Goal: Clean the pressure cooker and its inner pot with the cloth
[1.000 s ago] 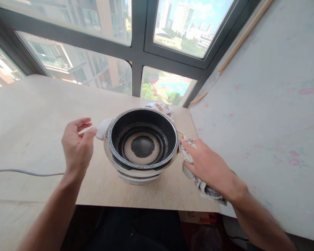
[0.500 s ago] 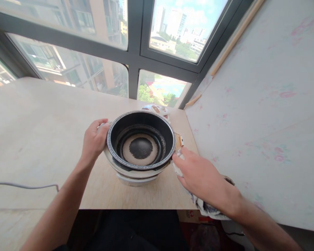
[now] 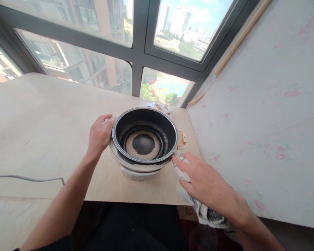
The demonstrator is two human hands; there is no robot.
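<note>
Black, worn coating is lining the pot [image 3: 145, 136], which is sitting in the pale cooker [image 3: 140, 173] on the table [image 3: 68, 139]. At the pot's nine o'clock, the left hand [image 3: 101, 134] is clasping the side handle [image 3: 105, 122]. At four o'clock, the right hand [image 3: 201, 174] is clutching a patterned cloth [image 3: 209, 216] against the cooker's edge, its loose end hanging past the table. Wiping the cooker's outside seems to be the step in hand; such rubbing is probably calling for a firm, steadying left grip. Compared with a second ago, the left hand is holding the handle rather than hovering beside it, and the cloth is working lower, leaving the yellowed bracket [image 3: 181, 139] showing at three o'clock.
</note>
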